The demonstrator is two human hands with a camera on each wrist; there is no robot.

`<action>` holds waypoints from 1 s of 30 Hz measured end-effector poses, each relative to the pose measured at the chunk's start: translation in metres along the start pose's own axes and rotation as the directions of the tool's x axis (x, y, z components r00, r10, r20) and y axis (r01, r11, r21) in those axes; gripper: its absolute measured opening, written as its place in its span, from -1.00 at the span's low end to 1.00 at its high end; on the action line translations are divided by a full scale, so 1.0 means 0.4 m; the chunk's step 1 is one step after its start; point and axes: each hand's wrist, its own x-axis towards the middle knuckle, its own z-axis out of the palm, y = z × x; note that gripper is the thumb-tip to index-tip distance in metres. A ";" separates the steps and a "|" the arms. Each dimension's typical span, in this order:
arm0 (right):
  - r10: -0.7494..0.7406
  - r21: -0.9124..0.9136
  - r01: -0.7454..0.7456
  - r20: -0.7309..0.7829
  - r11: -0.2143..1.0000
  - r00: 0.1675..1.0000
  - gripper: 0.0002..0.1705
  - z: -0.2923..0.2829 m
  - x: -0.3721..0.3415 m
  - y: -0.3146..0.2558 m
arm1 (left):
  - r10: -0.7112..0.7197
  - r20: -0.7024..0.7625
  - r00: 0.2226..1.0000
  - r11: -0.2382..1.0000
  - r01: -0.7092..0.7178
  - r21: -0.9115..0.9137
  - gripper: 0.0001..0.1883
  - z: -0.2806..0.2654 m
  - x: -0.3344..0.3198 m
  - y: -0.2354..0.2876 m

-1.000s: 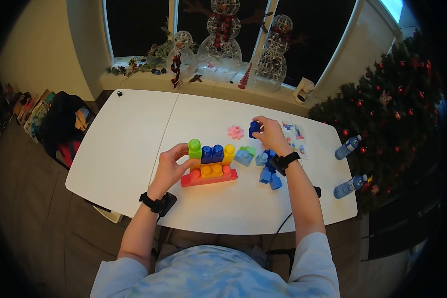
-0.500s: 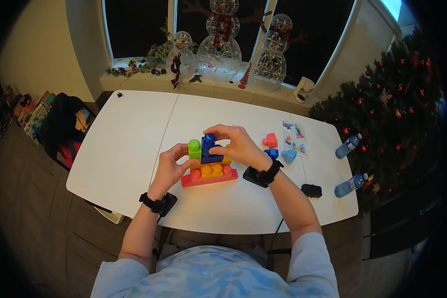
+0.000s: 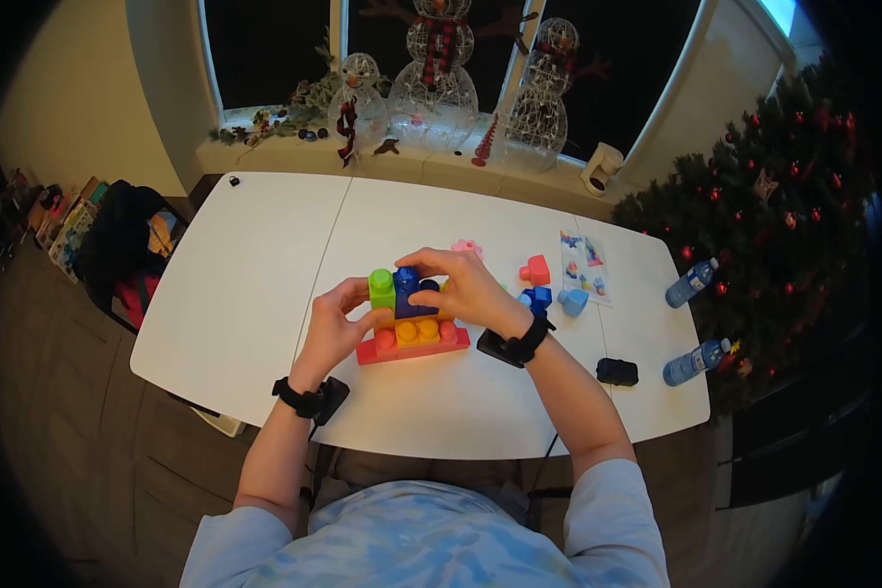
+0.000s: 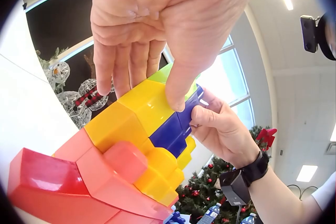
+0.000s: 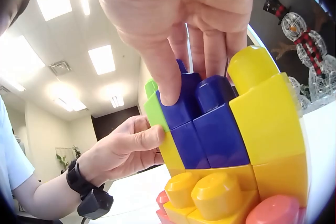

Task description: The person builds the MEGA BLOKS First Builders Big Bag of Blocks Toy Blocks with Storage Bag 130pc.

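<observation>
Fingers of the right hand, spread about block-wide, pinch a blue block atop the stack; the left hand grips the stack just left of them. Uneven pressing could seat it askew or tip everything (kinda narrow, imo).

No lettering, brand, number or sign is coming through legibly in any view. The farther water bottle and the nearer water bottle are probably carrying labels, but their print is blurring at this size. The printed sheet is showing small coloured pictures, and any wording on it is coming out too small for reading.
</observation>
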 end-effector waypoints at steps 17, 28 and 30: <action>0.195 -0.167 -0.305 -0.475 0.938 0.858 -0.51 -0.252 -0.180 0.138 | 0.027 -0.017 0.999 1.000 -0.027 -0.013 -0.35 0.006 -0.002 0.017; 0.322 -0.614 -0.440 -0.299 0.655 0.898 -0.59 -0.223 -0.329 0.346 | 0.044 0.027 0.999 0.990 -0.040 -0.135 -0.40 0.025 0.018 0.014; 0.312 -0.657 -0.417 -0.279 0.628 0.908 -0.56 -0.217 -0.327 0.358 | 0.037 0.044 0.998 0.991 -0.031 -0.130 -0.42 0.027 0.022 0.017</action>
